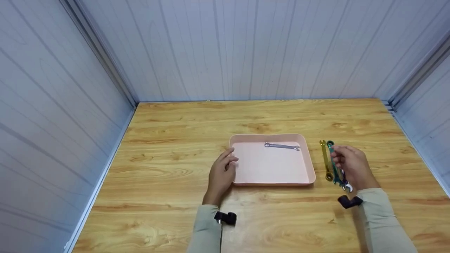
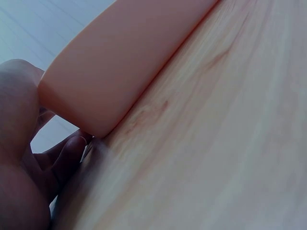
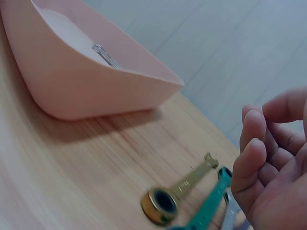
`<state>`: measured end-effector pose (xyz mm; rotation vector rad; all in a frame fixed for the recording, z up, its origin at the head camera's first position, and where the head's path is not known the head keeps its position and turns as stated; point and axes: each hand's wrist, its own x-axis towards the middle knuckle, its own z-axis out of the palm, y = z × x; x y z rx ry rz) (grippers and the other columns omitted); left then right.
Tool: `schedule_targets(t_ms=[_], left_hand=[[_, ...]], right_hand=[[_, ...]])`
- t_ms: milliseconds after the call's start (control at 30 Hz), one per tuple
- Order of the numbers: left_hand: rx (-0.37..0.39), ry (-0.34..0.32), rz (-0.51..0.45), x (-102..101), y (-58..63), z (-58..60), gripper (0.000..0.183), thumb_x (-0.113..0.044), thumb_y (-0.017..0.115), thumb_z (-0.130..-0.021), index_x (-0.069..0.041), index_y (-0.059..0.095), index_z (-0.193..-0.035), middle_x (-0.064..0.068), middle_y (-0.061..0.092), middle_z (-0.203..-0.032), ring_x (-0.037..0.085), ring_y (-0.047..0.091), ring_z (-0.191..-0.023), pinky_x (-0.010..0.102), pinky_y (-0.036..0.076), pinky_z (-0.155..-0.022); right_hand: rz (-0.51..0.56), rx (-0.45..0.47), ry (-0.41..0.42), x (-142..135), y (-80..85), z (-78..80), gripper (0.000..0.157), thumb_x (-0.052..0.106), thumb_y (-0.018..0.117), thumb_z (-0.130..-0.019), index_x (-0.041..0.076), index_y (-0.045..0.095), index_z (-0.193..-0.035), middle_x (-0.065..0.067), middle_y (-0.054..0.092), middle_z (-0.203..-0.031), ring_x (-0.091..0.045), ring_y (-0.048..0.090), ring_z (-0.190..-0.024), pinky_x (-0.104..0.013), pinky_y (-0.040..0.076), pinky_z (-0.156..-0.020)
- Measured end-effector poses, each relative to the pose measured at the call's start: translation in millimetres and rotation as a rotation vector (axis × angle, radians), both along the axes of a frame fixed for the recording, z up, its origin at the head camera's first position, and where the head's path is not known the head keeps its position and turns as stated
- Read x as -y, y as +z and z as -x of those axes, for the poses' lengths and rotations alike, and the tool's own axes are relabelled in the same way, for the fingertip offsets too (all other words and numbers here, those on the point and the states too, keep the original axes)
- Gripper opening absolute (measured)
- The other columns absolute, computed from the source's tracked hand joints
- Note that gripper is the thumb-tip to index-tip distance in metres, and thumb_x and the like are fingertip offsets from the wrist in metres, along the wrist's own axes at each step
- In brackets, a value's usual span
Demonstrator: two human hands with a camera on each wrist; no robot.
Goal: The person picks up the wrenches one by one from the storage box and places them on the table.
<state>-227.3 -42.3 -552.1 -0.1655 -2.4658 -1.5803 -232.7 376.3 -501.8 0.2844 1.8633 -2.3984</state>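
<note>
A pink tray (image 1: 274, 183) lies on the table with a silver combination wrench (image 1: 282, 146) inside, near its far wall. My left hand (image 1: 221, 172) holds the tray's left side; in the left wrist view its digits lie against the rim and low by the corner. To the right of the tray lie a gold wrench (image 1: 326, 161) and a teal wrench (image 1: 333, 161). A silver wrench (image 1: 347, 187) and something purple show partly beneath my right hand (image 1: 353, 165). That hand hovers over these wrenches with loosely bent fingers and nothing visible between them.
The wooden table (image 1: 168, 140) meets a pale panelled back wall (image 1: 232, 49). Similar walls stand at left and right. A small black camera sits on each wrist.
</note>
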Motion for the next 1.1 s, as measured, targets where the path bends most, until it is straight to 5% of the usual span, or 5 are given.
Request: schedule_targets(t_ms=[433,600,700,1100], left_hand=[[-0.019,-0.021,0.032,-2.1,-1.9,-1.4,0.023,-0.007,0.055,-0.094,-0.008,0.076,-0.103,-0.01,0.058,-0.14,0.012,0.049,-0.132,0.037,0.047,-0.097],[-0.021,-0.015,0.015,-4.5,-0.5,-0.7,0.022,-0.007,0.056,-0.094,-0.007,0.076,-0.103,-0.009,0.058,-0.14,0.012,0.048,-0.133,0.038,0.045,-0.101],[-0.021,-0.011,0.017,-5.4,-0.9,-1.0,0.022,-0.007,0.056,-0.093,-0.007,0.076,-0.103,-0.01,0.058,-0.14,0.012,0.049,-0.133,0.037,0.045,-0.1],[-0.021,-0.01,0.011,-5.3,-1.4,-0.2,0.022,-0.007,0.056,-0.094,-0.007,0.076,-0.103,-0.009,0.058,-0.141,0.013,0.048,-0.134,0.039,0.045,-0.102]], right_hand=[[-0.178,0.022,0.07,41.0,7.9,17.6,0.019,0.021,0.058,-0.102,0.005,0.065,-0.109,-0.001,0.065,-0.084,-0.011,0.057,-0.07,-0.022,0.049,-0.059],[-0.248,0.03,0.08,51.7,13.4,24.5,0.035,0.023,0.057,-0.102,-0.006,0.058,-0.122,0.0,0.064,-0.084,-0.01,0.056,-0.071,-0.022,0.05,-0.06],[-0.239,0.036,0.074,54.7,16.2,28.4,0.042,0.021,0.056,-0.103,-0.012,0.051,-0.128,-0.001,0.064,-0.083,-0.01,0.057,-0.071,-0.022,0.051,-0.06],[-0.197,0.051,0.13,67.6,20.9,42.0,0.035,0.021,0.06,-0.101,-0.005,0.057,-0.125,-0.003,0.066,-0.089,-0.011,0.06,-0.074,-0.022,0.051,-0.061]])
